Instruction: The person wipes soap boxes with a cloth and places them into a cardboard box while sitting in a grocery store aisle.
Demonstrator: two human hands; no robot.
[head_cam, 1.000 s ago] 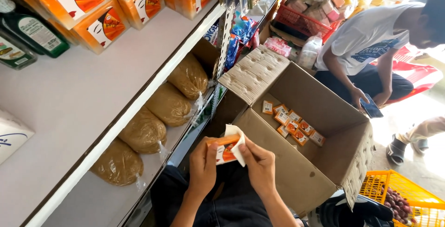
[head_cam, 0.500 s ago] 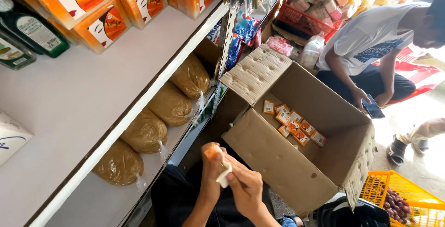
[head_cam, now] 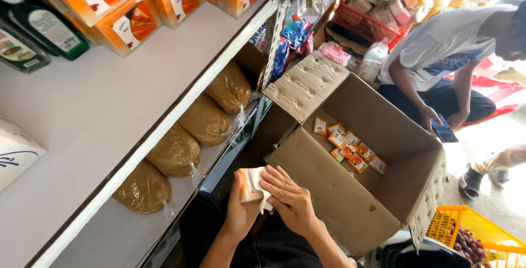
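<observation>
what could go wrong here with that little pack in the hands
1. The pack is pinched between the left hand and right hand over the gap beside the box; if it slips, it could drop out of sight below the shelf.
2. The bags lie near the lower shelf's edge, close to the left elbow; a bump might nudge one off.

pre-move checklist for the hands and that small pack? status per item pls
1. Left hand holds the small orange-and-white pack: ok.
2. Right hand rests on the pack's white side: ok.
3. Pack closed and undamaged: cannot tell, fingers cover it.
4. Cardboard box open, flaps out: ok.
5. More small packs lie on the box bottom: ok.
6. White shelf has bare space near the hands: ok.
</observation>
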